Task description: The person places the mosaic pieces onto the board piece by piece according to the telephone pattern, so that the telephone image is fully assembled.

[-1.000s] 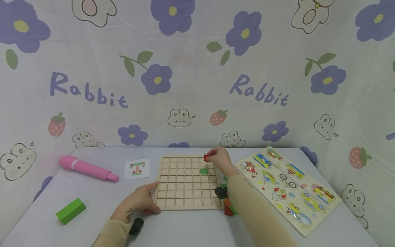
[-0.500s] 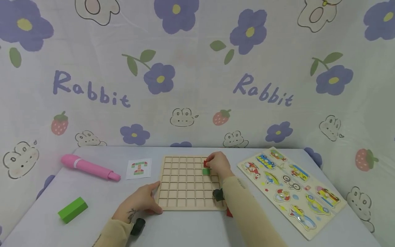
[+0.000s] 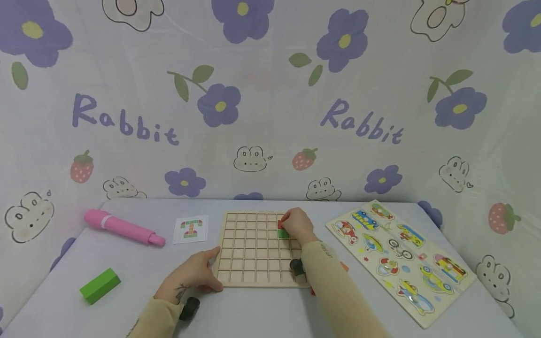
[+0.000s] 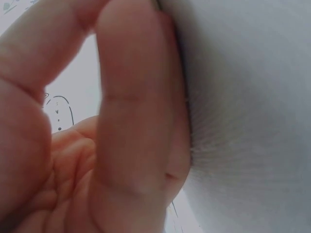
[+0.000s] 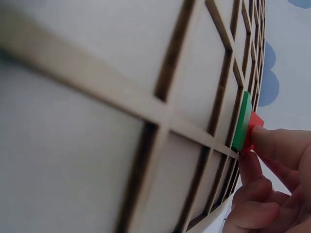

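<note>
A wooden grid board [image 3: 249, 249] lies in the middle of the table. At its left edge rests my left hand [image 3: 192, 273], thumb by the near corner and index finger farther up the side. In the left wrist view, the fingers [image 4: 131, 97] fill much of the picture, low over the white table. My right hand [image 3: 299, 225] pinches a small red block [image 5: 253, 127] in the upper right part of the grid. Directly on the near side of it, a green block [image 3: 283, 234] sits in a cell. The right fingers partly cover the red block in the head view.
A pattern card [image 3: 191, 229] lies left of the board, beyond it a pink microphone-shaped toy [image 3: 122, 228]. A green block [image 3: 100, 286] is at the near left. At right lies a vehicle puzzle board [image 3: 399, 263]. Loose blocks are mostly hidden under the right forearm [image 3: 338, 286].
My right hand has brought the red block from the board's far edge toward me, down to the cell beyond the green block. The left hand stays at the board's edge.
</note>
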Demonstrator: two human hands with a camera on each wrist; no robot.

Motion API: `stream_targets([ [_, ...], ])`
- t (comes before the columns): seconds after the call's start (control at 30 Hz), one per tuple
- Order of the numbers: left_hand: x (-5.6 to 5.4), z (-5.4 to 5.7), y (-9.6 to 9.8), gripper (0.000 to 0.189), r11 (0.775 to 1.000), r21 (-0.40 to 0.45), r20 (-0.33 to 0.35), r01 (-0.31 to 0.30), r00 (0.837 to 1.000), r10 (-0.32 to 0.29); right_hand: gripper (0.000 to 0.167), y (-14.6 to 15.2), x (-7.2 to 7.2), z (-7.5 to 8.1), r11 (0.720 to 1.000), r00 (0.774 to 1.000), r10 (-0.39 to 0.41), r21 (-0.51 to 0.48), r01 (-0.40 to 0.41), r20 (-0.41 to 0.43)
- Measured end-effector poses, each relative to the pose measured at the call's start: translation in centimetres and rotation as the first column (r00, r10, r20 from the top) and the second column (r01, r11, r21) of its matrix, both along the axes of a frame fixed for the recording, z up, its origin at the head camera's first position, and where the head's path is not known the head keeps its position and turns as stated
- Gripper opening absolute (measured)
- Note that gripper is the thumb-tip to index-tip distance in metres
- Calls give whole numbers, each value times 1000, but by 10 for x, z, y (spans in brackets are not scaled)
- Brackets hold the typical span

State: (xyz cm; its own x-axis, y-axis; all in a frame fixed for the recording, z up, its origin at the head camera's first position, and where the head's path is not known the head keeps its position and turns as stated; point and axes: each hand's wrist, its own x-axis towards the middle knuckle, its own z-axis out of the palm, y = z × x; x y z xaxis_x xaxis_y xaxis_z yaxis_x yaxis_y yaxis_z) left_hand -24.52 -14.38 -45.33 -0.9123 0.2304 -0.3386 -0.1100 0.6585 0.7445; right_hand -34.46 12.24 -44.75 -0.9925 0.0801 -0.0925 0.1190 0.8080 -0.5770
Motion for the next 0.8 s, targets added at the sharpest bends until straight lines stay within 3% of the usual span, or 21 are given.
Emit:
stream_targets([
  [0.33,1,1,1,103,1000,-3,0,-5,1000,5,15,-3,1,-2,998,1000,21,67,-21,-7],
  [0.43,0,1,0,103,1000,-6,3,2,1000,-2,23,-1,3,-1,1000,1000,18,6,-17,-12],
  [0.53,-1,2,0,103,1000,-9,3,5,1000,-5,34,2,6,5,991,999,6,-137,-10,-32],
  [0.63,-2,1,0,103,1000,-20,2,3,1000,-3,45,6,11,13,939,999,2,-342,-15,-39],
  [0.8,-3,1,0,104,1000,-20,6,-7,1000,7,51,16,27,31,812,1000,-20,-584,4,-21],
])
